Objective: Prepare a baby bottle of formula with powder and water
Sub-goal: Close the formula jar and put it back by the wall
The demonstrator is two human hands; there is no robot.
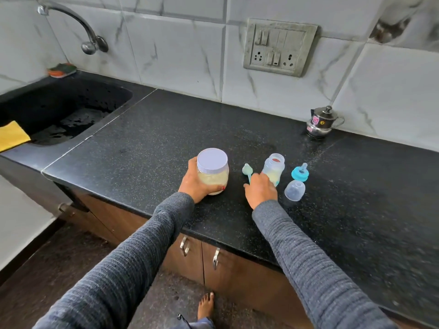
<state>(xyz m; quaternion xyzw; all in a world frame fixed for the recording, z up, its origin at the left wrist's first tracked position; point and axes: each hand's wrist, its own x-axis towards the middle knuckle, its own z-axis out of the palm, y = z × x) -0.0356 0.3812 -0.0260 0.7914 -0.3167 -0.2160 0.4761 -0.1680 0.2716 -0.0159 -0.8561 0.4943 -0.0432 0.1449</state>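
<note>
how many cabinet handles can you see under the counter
2: one cabinet handle left of the door seam, another just right of it. The arms may hide more.

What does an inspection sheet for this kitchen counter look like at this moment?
Surface: black speckled counter, mostly bare.
Job's things: lidded powder jar; open bottle with powder inside; scoop lying flat; teat ring and clear cap set aside.
Clutter: steel pot by the wall.
Grippers: left hand grips the jar; right hand at the bottle's base, grip unclear.
Cables: nothing seen.
Surroundings: sink, tap, yellow cloth, sponge, switchboard.
</note>
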